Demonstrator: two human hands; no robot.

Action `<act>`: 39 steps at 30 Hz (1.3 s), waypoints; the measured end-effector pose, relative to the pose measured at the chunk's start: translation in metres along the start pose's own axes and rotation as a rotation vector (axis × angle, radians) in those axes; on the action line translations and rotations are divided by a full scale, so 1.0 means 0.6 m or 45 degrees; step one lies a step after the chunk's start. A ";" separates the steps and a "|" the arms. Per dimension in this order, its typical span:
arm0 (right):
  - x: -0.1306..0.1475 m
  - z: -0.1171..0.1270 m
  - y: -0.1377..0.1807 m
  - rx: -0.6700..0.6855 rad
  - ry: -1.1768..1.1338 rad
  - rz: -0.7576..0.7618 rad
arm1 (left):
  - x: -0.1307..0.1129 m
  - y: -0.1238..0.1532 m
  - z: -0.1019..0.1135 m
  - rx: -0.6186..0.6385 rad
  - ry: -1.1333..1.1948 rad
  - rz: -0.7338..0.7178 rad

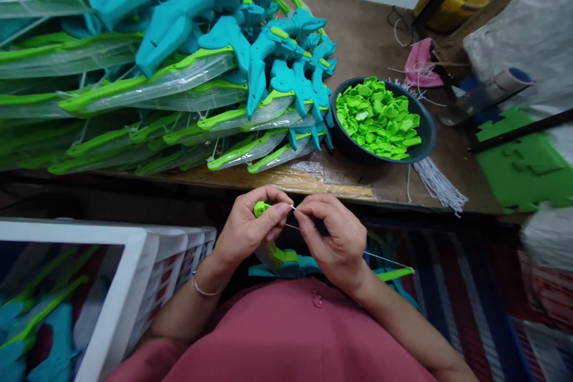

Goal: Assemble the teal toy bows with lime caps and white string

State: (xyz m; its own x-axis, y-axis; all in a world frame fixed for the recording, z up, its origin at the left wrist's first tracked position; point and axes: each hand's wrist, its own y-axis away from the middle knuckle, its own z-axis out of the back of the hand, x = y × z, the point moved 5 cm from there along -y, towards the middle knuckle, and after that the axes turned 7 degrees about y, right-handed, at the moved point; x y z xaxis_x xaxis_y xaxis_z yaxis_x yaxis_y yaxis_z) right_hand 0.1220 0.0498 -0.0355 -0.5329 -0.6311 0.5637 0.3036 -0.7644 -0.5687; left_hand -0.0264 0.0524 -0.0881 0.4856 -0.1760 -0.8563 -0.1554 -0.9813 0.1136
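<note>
My left hand (248, 228) grips the green tip of a teal and green toy bow (286, 259) that lies across my lap. My right hand (333, 239) pinches a thin white string (293, 208) right at that tip, fingertips of both hands nearly touching. The string runs on under my right hand toward the bow's other green end (394, 274). Both hands are just in front of the wooden table's near edge (313, 182).
A large pile of finished teal and green bows (179, 71) covers the table's left half. A dark bowl (427, 131) holds several green plastic pieces (376, 119). White string bundles (436, 182) hang off the edge. A white crate (134, 286) with bows stands at my left.
</note>
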 end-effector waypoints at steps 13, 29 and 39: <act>0.018 -0.005 -0.006 0.024 0.273 0.226 | -0.001 -0.002 -0.004 0.097 -0.038 -0.016; 0.015 -0.009 -0.004 0.095 0.197 0.134 | 0.000 -0.002 -0.006 0.173 0.050 -0.006; 0.019 -0.003 -0.005 0.079 0.213 0.133 | 0.002 -0.002 -0.002 0.190 0.054 0.021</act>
State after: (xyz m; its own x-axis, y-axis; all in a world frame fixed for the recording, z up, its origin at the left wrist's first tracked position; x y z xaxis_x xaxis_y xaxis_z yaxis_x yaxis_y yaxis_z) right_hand 0.1135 0.0451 -0.0286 -0.6181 -0.6805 0.3936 0.4093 -0.7061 -0.5778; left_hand -0.0245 0.0530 -0.0889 0.5173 -0.1980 -0.8326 -0.2881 -0.9564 0.0485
